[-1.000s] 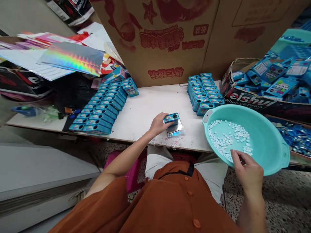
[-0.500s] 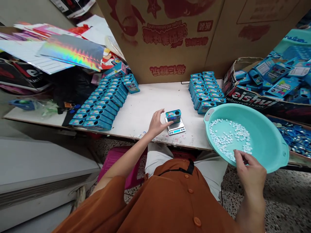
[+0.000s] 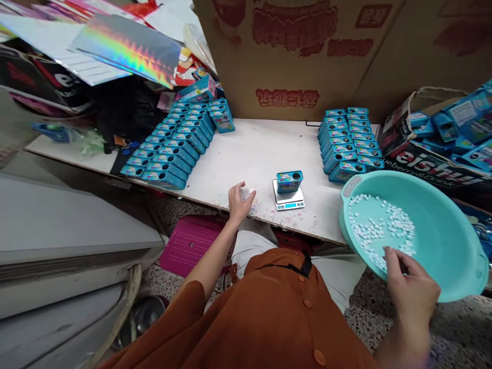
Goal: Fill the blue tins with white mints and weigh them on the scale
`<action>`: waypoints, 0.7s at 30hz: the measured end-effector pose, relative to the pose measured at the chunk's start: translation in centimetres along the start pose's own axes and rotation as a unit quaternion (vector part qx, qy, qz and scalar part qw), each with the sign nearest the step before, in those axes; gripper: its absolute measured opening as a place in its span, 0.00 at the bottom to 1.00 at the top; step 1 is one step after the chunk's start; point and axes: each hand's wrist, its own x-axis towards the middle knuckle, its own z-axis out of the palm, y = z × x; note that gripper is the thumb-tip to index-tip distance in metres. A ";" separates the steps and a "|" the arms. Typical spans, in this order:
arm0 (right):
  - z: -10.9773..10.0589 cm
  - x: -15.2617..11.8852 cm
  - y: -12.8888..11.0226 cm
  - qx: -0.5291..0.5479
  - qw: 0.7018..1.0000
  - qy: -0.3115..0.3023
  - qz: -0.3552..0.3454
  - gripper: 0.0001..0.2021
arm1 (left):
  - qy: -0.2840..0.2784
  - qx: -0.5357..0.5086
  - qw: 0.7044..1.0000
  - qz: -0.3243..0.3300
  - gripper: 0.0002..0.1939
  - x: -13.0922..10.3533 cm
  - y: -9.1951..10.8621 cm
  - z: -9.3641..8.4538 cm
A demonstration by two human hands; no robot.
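Note:
A small blue box point(image 3: 289, 182) stands upright on the silver digital scale point(image 3: 290, 201), touched by neither hand. My left hand point(image 3: 239, 203) is left of the scale at the table's front edge, thumb and fingers apart, holding nothing. Small white pellets point(image 3: 400, 221) lie in the left part of a turquoise basin point(image 3: 442, 225). Over the basin's near rim is my right hand point(image 3: 409, 279), its thumb and fingertips pinched together. Whatever may be between those fingertips is too small to make out.
Rows of blue boxes point(image 3: 172, 154) stand on the left of the white table point(image 3: 249, 148), with more rows point(image 3: 348, 143) on the right. A large cardboard box point(image 3: 284, 66) rises behind. An open carton point(image 3: 434, 161) of blue boxes sits behind the basin.
My left hand has let go of the box on the scale and moved left, away from it. My right hand stays pinched by the basin's rim. The camera view has shifted.

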 end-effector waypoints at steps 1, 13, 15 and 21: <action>0.1 0.1 0.0 -0.004 1.000 -0.001 0.002 0.22 | 0.001 0.002 1.000 0.001 0.21 -0.1 -0.1 0.2; 0.2 0.7 -0.4 -0.039 0.998 -0.037 0.013 0.22 | -0.007 0.049 0.999 0.016 0.19 -0.4 -0.1 0.9; -0.1 1.2 -0.2 -0.050 0.997 -0.056 0.003 0.21 | -0.008 0.052 0.999 0.015 0.19 -0.4 -0.1 1.0; -1.0 2.8 0.3 -0.095 0.994 -0.054 -0.014 0.22 | 0.000 0.049 0.999 0.023 0.18 -0.5 -0.3 0.8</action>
